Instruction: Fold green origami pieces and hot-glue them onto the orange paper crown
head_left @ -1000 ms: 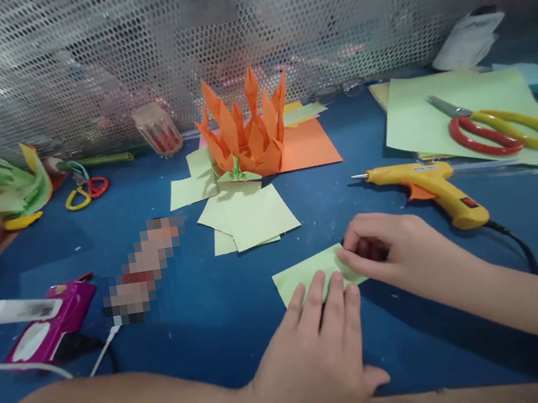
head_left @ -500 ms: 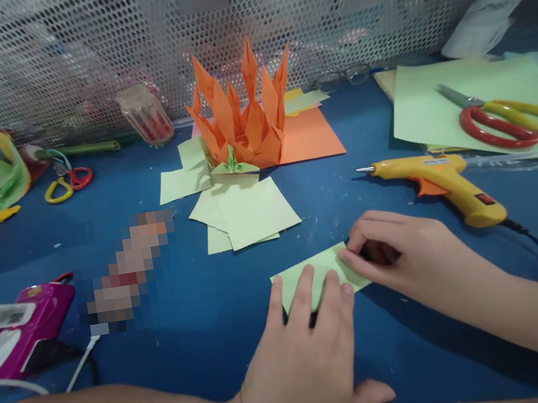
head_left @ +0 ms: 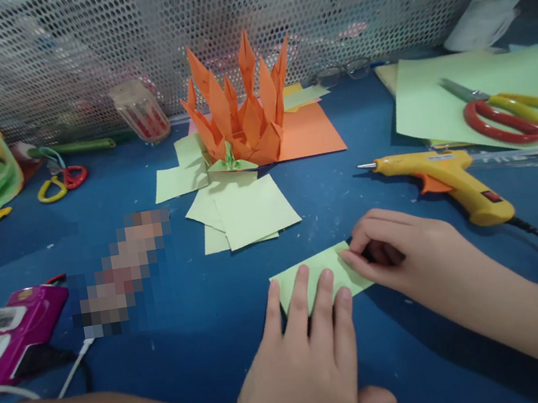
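A pale green paper rectangle (head_left: 332, 257), apparently folded over, lies on the blue table in front of me. My left hand (head_left: 307, 367) rests flat on its lower part with fingers spread, and the thumb points off to the right. At the paper's right end, thumb and index finger of my right hand (head_left: 405, 248) pinch the edge. Several loose green paper squares (head_left: 257, 210) are stacked just beyond. Behind them stands an orange folded-paper piece (head_left: 252, 126) with tall points, a small green folded piece (head_left: 231, 160) at its front.
A yellow glue gun (head_left: 447, 175) lies to the right, below large scissors (head_left: 513, 111) on green sheets (head_left: 424, 91). Leftward are a purple device (head_left: 30, 331), a blurred-out object (head_left: 122, 270), small scissors (head_left: 64, 181) and a clear jar (head_left: 140, 109). A perforated metal panel (head_left: 163, 35) backs the table.
Both hands stay on the green paper, with the left fingers spread slightly wider. The view has shifted a little; the paper's position is nearly the same.
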Demonstrator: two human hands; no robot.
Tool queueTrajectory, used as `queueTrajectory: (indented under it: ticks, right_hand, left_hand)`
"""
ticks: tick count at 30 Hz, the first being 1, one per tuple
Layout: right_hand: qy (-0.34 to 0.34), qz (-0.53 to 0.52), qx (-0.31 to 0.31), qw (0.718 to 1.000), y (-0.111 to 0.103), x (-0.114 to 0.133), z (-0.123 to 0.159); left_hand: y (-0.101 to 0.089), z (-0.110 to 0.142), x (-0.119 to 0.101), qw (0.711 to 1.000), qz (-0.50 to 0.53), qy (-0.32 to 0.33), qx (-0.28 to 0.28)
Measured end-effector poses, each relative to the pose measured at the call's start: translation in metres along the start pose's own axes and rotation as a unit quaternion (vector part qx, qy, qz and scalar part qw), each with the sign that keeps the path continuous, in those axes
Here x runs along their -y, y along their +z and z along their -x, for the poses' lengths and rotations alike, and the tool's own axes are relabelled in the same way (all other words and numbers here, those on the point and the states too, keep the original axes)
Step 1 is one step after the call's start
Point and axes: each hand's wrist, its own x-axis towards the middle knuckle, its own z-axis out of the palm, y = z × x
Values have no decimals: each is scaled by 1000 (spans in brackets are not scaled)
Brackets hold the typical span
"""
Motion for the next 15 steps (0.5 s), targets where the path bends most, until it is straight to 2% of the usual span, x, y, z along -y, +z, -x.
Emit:
queueTrajectory:
  ticks: [7, 15]
  right_hand:
    - [16, 5, 3, 1000, -3, 0, -2]
    - [20, 12, 7, 1000, -1, 0, 0]
  left_hand:
    - [6, 2, -3, 996, -27, -18, -84]
    - [9, 3, -3, 997, -37, -13, -71]
